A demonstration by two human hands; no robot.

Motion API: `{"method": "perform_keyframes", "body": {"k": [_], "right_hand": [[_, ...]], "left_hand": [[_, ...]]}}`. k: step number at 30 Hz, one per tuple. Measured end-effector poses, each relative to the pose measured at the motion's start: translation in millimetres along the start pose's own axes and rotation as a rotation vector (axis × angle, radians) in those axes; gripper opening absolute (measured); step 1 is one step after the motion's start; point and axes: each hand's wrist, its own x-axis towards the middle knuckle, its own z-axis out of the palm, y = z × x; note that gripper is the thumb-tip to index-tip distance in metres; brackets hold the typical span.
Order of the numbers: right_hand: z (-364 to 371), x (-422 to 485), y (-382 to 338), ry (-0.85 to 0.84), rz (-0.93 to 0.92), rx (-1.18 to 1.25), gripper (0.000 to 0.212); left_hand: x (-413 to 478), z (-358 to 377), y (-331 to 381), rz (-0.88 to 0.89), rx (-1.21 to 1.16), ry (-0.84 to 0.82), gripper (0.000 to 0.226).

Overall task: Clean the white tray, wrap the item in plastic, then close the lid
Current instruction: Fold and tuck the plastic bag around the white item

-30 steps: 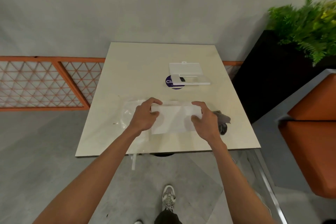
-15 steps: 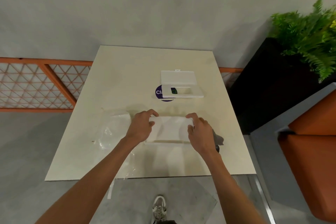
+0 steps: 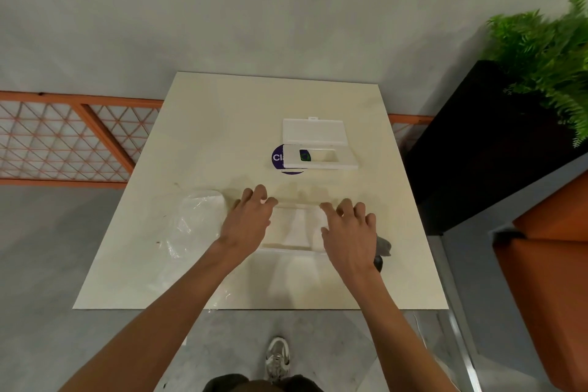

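Observation:
The white tray (image 3: 297, 227) lies flat on the cream table (image 3: 222, 124), near its front middle. My left hand (image 3: 249, 221) grips the tray's left end, fingers curled over the far left corner. My right hand (image 3: 348, 232) covers the right end with its fingers spread across the edge. A clear plastic sheet (image 3: 195, 226) lies crumpled just left of my left hand. Further back stands a white box (image 3: 318, 157) with its lid (image 3: 313, 132) swung open; a small dark green item shows inside.
A purple round sticker (image 3: 278, 158) peeks out from under the box's left side. A dark grey cloth (image 3: 383, 248) lies behind my right wrist. A black planter with a fern (image 3: 541, 51) and an orange seat (image 3: 547, 264) stand to the right.
The tray was held tilted up toward me; both hands lowered it until it lies flat on the table. The view shifted closer over the table.

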Motion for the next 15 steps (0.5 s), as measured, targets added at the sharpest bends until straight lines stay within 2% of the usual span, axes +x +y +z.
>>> {"method": "perform_keyframes", "body": {"k": [4, 8, 12, 15], "right_hand": [[-3.9, 12.4, 0.3, -0.187, -0.098, -0.049, 0.050], [2.2, 19.0, -2.0, -0.319, -0.116, -0.115, 0.052], [2.8, 18.7, -3.3, -0.313, -0.107, -0.113, 0.055], [-3.4, 11.5, -6.4, -0.216, -0.073, -0.057, 0.050]], "left_hand": [[2.1, -5.1, 4.7, -0.028, 0.171, -0.135, 0.052], [4.0, -6.0, 6.9, -0.030, 0.256, -0.260, 0.060], [-0.1, -2.6, 4.3, -0.030, 0.195, -0.259, 0.062], [-12.1, -6.7, -5.2, -0.051, 0.051, -0.155, 0.057]]}}
